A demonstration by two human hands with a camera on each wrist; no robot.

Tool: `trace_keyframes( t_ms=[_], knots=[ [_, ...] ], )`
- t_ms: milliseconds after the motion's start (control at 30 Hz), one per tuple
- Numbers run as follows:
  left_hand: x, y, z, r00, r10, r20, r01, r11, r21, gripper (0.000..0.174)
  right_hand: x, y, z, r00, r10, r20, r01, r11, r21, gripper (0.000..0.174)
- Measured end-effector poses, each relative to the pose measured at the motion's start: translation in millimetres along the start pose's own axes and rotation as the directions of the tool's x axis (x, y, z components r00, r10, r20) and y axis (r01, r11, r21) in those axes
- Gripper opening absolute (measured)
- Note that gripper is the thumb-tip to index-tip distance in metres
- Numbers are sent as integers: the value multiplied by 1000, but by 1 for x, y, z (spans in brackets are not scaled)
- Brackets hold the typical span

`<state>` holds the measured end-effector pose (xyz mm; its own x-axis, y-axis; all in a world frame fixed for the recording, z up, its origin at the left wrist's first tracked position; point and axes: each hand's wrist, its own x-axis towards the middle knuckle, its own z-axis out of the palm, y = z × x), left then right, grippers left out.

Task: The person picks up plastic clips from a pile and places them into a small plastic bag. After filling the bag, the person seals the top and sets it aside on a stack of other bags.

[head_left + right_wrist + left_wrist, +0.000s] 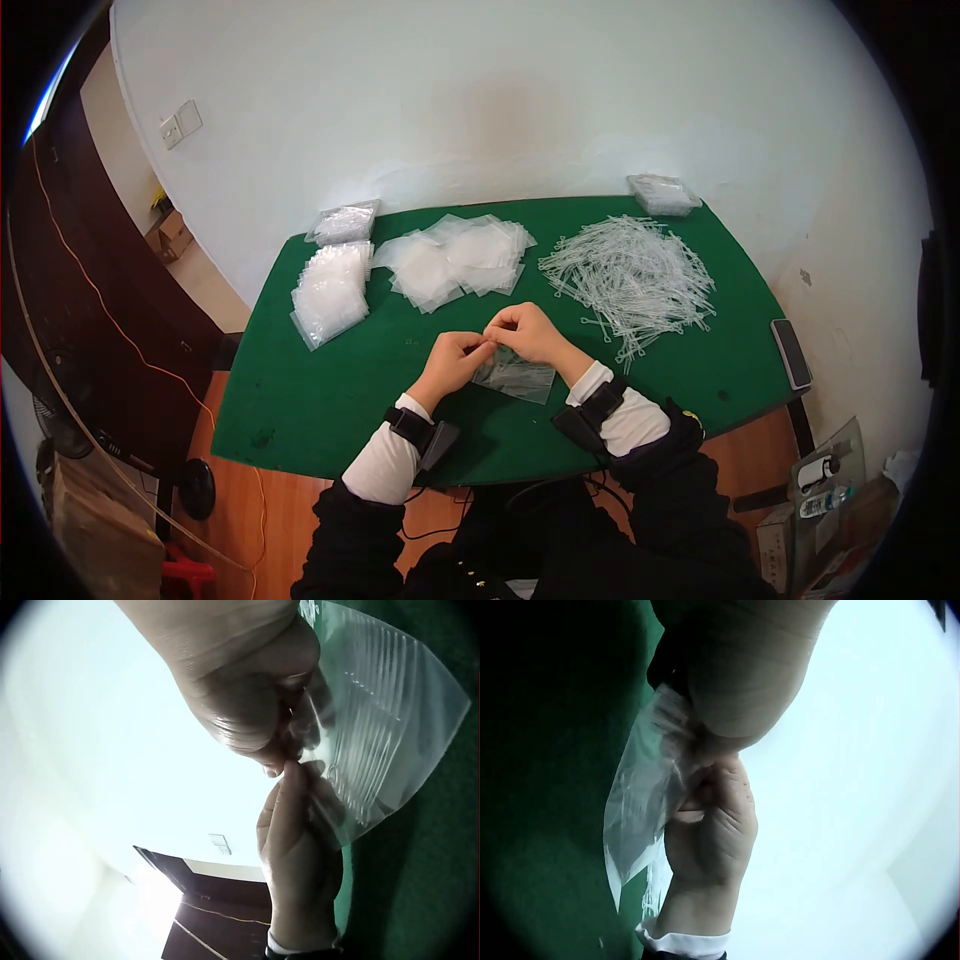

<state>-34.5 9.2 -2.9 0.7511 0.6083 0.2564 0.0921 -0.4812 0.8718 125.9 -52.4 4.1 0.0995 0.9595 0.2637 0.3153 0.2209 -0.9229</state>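
Both hands meet at the top edge of a clear plastic bag [516,378] near the front middle of the green table. The left hand [449,366] pinches one part of the edge; the right hand [527,333] pinches it close beside, fingertips almost touching. In the right wrist view several thin clear plastic strips lie side by side inside the bag [405,712]. From the left wrist view the bag [634,802] hangs below the fingers, whose tips are partly hidden.
A large heap of clear looped strips [635,280] lies at the right, flat bags [455,258] at the back middle. Stacked bags [332,290] fan out at the left, with packs [345,222] behind. Another pack [664,195] sits back right; a phone [790,354] lies at the right edge.
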Motion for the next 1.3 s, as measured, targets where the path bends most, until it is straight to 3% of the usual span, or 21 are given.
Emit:
trace_keyframes(
  t_ms=[300,667,767,1300],
  knots=[
    [1,-1,-4,986,-114,123,136,971,-197,24,1,6,-1,999,-32,-33,33,999,32,14],
    [2,-3,-7,973,-158,166,192,958,-213,23,5,12,-12,996,-16,-89,15,1000,-11,11],
    [1,-1,-7,971,-168,167,202,956,-214,24,6,16,-15,984,-43,-174,48,999,25,15],
    [1,1,-8,968,-164,190,203,956,-213,24,6,13,-23,981,7,-193,1,999,46,16]
  ],
)
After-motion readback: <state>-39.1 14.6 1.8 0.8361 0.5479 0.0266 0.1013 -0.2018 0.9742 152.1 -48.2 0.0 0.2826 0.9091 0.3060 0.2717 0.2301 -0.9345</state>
